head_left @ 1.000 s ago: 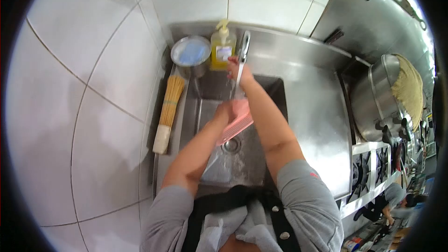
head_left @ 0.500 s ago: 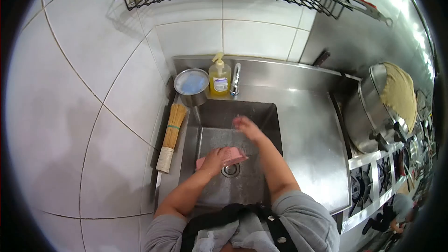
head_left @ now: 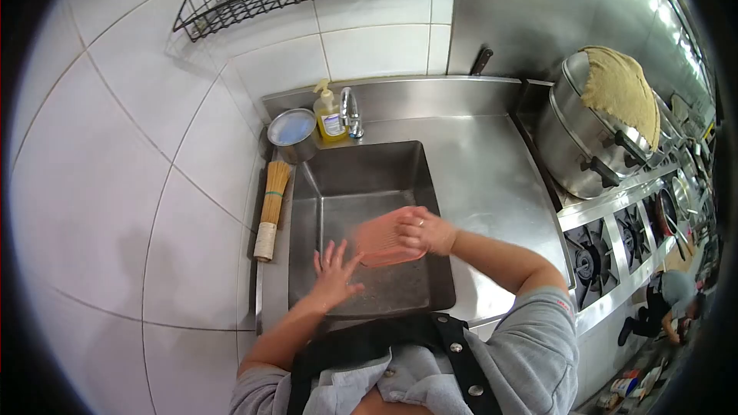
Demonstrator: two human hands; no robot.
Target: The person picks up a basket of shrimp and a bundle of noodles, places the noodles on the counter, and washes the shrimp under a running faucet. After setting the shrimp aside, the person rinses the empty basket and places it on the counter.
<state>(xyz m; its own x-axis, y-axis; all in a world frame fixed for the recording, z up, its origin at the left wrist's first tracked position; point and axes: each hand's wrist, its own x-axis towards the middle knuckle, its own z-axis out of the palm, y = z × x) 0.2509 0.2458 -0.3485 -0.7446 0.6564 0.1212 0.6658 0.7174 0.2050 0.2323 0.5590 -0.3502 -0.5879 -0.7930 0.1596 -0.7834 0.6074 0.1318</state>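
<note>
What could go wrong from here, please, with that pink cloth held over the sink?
1. The right hand holds the cloth by one side only, so it might slip from that grip and drop into the sink.
2. The left hand is spread open just beside the cloth; water could spray onto the apron or the counter.
3. The brush lies at the sink's left edge, where an elbow might knock it.

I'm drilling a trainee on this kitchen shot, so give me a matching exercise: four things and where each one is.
Things:
1. pink cloth
2. soap bottle
3. bamboo brush
4. big pot

Places:
A. beside the tap
B. on the stove side, under a tan cloth
C. in the right hand, over the sink
D. on the ledge left of the sink

Pairs: 1-C, 2-A, 3-D, 4-B
</note>
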